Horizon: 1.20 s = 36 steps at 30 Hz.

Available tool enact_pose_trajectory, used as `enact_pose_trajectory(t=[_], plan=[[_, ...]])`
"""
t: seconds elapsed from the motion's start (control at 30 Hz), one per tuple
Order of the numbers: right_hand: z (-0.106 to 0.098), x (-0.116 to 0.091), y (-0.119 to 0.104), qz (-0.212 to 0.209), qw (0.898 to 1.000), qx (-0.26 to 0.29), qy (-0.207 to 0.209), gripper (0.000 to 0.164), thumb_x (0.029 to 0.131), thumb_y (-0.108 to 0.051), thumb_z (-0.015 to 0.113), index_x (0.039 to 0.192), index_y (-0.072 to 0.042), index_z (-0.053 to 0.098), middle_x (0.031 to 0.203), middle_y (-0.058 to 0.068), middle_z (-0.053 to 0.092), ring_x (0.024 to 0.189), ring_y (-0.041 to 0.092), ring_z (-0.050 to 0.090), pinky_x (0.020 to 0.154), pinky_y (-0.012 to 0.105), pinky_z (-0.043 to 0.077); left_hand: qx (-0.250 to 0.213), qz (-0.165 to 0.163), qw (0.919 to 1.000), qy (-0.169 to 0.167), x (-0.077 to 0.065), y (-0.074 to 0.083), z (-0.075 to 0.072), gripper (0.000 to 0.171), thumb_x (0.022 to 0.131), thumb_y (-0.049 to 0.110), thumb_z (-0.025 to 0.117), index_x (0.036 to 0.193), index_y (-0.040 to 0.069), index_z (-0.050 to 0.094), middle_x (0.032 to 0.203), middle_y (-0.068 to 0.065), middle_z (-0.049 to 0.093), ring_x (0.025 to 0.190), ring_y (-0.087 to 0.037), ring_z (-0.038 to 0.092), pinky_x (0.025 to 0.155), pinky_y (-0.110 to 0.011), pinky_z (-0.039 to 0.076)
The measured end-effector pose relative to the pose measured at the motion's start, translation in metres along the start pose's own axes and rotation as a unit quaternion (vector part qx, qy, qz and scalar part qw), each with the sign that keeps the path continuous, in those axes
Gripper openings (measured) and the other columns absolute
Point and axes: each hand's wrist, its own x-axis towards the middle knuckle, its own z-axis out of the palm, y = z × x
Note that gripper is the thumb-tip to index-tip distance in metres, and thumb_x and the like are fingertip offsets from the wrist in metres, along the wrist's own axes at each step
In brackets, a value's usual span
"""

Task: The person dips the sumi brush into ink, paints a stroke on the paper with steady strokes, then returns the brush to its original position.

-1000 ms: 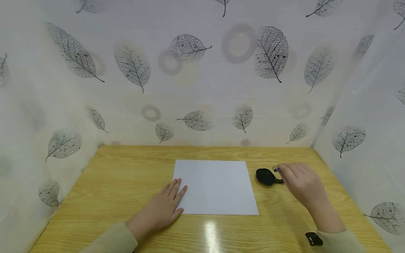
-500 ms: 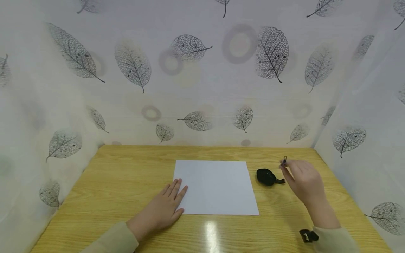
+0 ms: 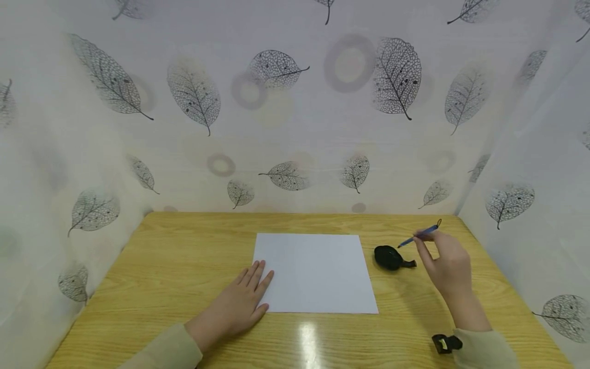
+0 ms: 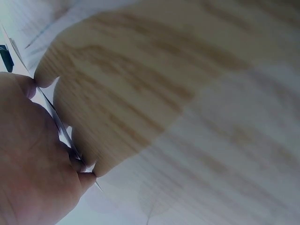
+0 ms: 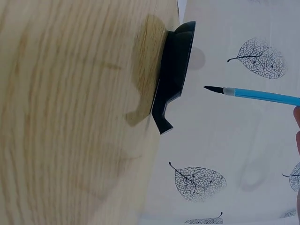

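- The right hand [image 3: 447, 264] is pinching between its fingers a slim blue brush [image 5: 262, 95] with dark pointed tip.
- It is slanting above the yellowish wooden desk [image 3: 184, 256], near the black dish [image 3: 388, 258].
- The left hand [image 3: 234, 305], fingers straight, is resting on white paper [image 3: 318, 271].
- Leaf-printed walls [image 3: 295, 123] are standing behind.

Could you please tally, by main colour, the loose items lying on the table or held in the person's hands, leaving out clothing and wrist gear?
White: 1 (sheet of paper)
Black: 1 (small handled dish)
Blue: 1 (brush, held in the right hand)
Total: 3
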Motion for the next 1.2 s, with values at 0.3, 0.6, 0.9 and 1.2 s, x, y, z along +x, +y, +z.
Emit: enact_pose_trajectory(t=[0.3, 0.6, 0.9, 1.2], plan=[[0.004, -0.011, 0.006, 0.087, 0.995, 0.041, -0.014, 0.021, 0.094, -0.008, 0.077, 0.106, 0.009, 0.073, 0.091, 0.022, 0.079, 0.082, 0.010, 0.073, 0.072, 0.021, 0.051, 0.005, 0.000, 1.0000, 0.001, 0.001, 0.000, 0.001, 0.069, 0.110, 0.041, 0.049, 0.165, 0.002, 0.034, 0.173, -0.028, 0.025, 0.162, -0.042, 0.026, 0.130, -0.055, 0.032], [0.012, -0.019, 0.009, 0.137, 0.985, 0.105, 0.021, 0.028, 0.082, 0.016, 0.080, 0.107, 0.010, 0.072, 0.091, 0.025, 0.077, 0.101, -0.037, 0.046, 0.087, -0.005, 0.037, -0.004, -0.002, 1.0000, -0.002, 0.001, 0.000, -0.001, 0.069, 0.110, 0.040, 0.047, 0.165, 0.001, 0.033, 0.173, -0.029, 0.024, 0.162, -0.043, 0.025, 0.130, -0.056, 0.031], [0.017, -0.023, 0.015, 0.201, 0.971, 0.126, 0.006, 0.020, 0.086, 0.016, 0.078, 0.104, 0.011, 0.070, 0.084, 0.024, 0.076, 0.086, -0.035, 0.051, 0.084, -0.005, 0.041, 0.002, -0.003, 1.0000, -0.003, 0.001, 0.000, -0.001, 0.070, 0.110, 0.042, 0.048, 0.165, 0.002, 0.033, 0.173, -0.028, 0.024, 0.162, -0.043, 0.026, 0.131, -0.055, 0.031], [0.018, -0.026, 0.015, 0.234, 0.965, 0.111, -0.032, 0.020, 0.088, 0.011, 0.079, 0.105, 0.009, 0.070, 0.086, 0.024, 0.078, 0.083, -0.038, 0.047, 0.076, -0.006, 0.039, 0.000, -0.003, 1.0000, -0.006, 0.002, 0.000, -0.001, 0.070, 0.110, 0.042, 0.048, 0.166, 0.002, 0.032, 0.174, -0.028, 0.023, 0.162, -0.043, 0.025, 0.131, -0.055, 0.030]])
